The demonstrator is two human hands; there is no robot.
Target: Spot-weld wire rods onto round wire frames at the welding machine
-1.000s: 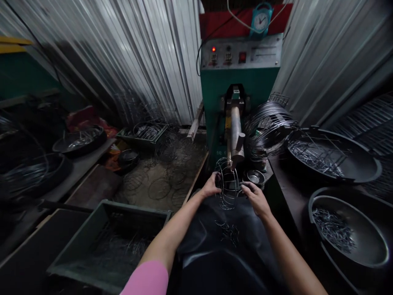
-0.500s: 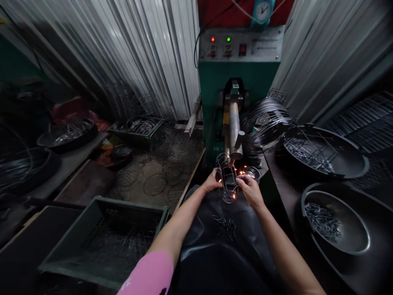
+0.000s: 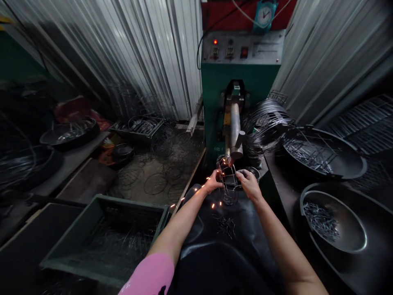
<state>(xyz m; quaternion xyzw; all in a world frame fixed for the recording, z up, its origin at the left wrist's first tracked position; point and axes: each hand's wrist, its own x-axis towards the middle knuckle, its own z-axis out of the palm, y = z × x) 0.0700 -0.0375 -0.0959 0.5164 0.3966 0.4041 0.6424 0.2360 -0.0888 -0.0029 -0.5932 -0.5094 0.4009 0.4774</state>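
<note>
A small round wire basket frame (image 3: 229, 189) is held up at the tip of a spot welder (image 3: 236, 127), with sparks flying left over my forearm. Its left side is gripped by my left hand (image 3: 213, 183), fingers closed round the wires. My right hand (image 3: 249, 184) pinches at the frame's right side; whether a separate short wire is between those fingertips is too small to tell. Below the frame, several short bent wire pieces (image 3: 225, 225) lie on the black apron (image 3: 211, 258) across my lap.
At right stand a black pan of wire pieces (image 3: 353, 151) and a smaller metal bowl (image 3: 353, 223). A coil of wire rings (image 3: 267, 123) hangs beside the welder. To the left is a green plastic crate (image 3: 70, 241), with wire rings (image 3: 155, 184) on the floor behind.
The sparks have shifted from around my right hand to my left forearm. The green light on the welder's panel has gone out. Both hands keep hold of the frame, which has turned slightly.
</note>
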